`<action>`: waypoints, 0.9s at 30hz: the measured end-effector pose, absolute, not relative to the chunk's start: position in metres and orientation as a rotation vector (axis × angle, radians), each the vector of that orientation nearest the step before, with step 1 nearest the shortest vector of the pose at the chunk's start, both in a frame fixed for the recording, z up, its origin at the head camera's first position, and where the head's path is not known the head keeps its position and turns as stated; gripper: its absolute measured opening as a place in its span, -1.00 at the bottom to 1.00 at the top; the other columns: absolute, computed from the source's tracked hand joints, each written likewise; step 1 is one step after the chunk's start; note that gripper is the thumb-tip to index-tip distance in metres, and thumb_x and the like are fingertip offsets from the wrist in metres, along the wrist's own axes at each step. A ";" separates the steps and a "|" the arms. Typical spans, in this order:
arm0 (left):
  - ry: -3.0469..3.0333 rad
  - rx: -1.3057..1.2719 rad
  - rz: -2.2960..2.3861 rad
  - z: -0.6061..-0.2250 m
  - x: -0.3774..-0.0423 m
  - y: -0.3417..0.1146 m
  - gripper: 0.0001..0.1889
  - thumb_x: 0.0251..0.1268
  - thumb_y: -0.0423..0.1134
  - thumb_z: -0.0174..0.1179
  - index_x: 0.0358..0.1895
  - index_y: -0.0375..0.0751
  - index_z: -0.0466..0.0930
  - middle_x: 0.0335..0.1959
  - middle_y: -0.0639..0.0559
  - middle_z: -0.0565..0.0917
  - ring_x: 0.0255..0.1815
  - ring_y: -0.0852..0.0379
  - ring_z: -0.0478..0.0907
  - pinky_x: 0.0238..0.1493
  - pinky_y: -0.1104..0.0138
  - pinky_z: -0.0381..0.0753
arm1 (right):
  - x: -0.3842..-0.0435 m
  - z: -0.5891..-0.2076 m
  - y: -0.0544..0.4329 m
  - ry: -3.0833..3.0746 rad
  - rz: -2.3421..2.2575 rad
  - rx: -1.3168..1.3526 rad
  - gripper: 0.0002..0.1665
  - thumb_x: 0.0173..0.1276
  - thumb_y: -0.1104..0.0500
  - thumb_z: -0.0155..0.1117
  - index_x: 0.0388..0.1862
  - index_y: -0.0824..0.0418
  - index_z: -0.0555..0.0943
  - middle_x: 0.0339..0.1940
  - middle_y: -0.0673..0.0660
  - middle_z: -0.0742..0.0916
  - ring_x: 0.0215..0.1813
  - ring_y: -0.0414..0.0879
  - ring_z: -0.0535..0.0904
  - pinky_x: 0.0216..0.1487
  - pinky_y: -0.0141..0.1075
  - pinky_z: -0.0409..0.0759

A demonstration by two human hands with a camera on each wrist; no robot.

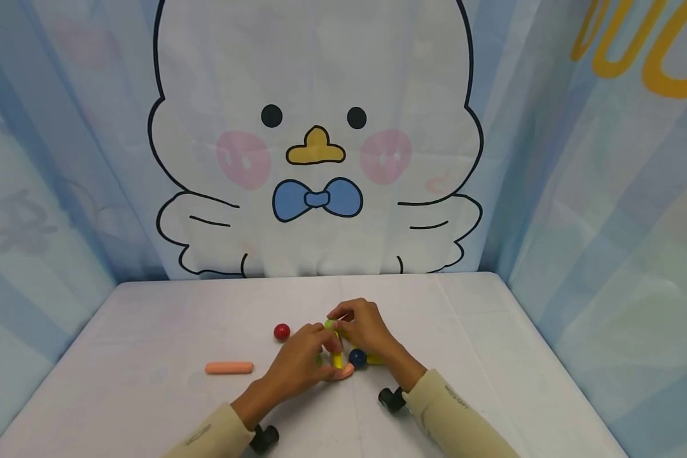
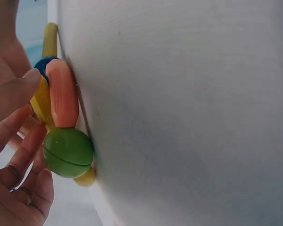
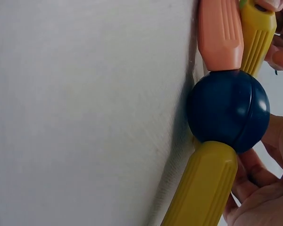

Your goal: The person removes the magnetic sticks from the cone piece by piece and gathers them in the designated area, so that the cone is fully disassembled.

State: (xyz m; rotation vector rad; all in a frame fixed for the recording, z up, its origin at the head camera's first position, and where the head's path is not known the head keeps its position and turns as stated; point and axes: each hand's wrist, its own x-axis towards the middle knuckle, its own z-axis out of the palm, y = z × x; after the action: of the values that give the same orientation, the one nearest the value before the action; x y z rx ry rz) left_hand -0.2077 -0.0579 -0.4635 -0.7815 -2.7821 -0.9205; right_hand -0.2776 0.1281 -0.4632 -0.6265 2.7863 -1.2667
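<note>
In the head view my left hand (image 1: 305, 356) holds a yellow stick (image 1: 337, 360) in the joined toy pieces, its thumb (image 2: 19, 92) against a yellow stick in the left wrist view. My right hand (image 1: 365, 326) pinches a light green ball (image 1: 329, 324) at the far end of the pieces. An orange stick (image 2: 64, 94) joins a darker green ball (image 2: 68, 151) to a blue ball (image 3: 228, 110). From the blue ball another yellow stick (image 3: 203, 183) runs outward on the right. Part of the joined shape is hidden behind my fingers.
A red ball (image 1: 282, 332) lies loose left of the hands, and a loose orange stick (image 1: 229, 367) lies farther left. Everything is on a white-covered table (image 1: 464, 331). A curtain (image 1: 320, 242) with a cartoon duck stands behind its back edge.
</note>
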 end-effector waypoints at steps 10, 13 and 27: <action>-2.807 -0.770 -0.976 -0.445 -0.202 -0.079 -0.72 0.24 -0.28 0.55 -0.01 0.04 0.79 -0.10 0.06 0.68 -0.02 0.07 0.57 0.00 0.19 0.64 | -0.278 -0.462 0.126 2.794 -1.243 -0.597 -0.85 0.48 0.26 0.42 -0.09 0.05 0.84 -0.12 -0.01 0.86 -0.09 -0.16 0.75 0.07 -0.14 0.76; -2.789 -0.762 -0.955 -0.441 -0.202 -0.086 -0.72 0.26 -0.37 0.51 -0.02 0.03 0.82 -0.08 0.11 0.69 0.04 0.09 0.58 0.08 0.11 0.66 | -0.277 -0.462 0.126 2.790 -1.246 -0.587 -0.86 0.48 0.25 0.43 -0.09 0.06 0.84 -0.11 0.00 0.86 -0.08 -0.14 0.76 0.07 -0.13 0.76; -2.888 -0.579 -0.886 -0.448 -0.204 -0.096 -0.83 0.19 -0.18 0.60 -0.24 0.11 0.79 -0.22 0.19 0.65 -0.14 0.17 0.59 -0.10 0.28 0.63 | -0.276 -0.463 0.123 2.794 -1.247 -0.546 -0.86 0.48 0.23 0.42 -0.08 0.04 0.83 -0.11 -0.03 0.85 -0.08 -0.16 0.74 0.06 -0.15 0.75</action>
State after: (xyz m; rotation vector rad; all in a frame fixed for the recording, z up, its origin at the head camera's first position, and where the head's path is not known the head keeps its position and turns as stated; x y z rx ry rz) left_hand -0.2043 -0.0965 -0.4481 -0.5789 -2.8875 -0.8856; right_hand -0.2757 0.1231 -0.4631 -0.5462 2.7938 -1.2474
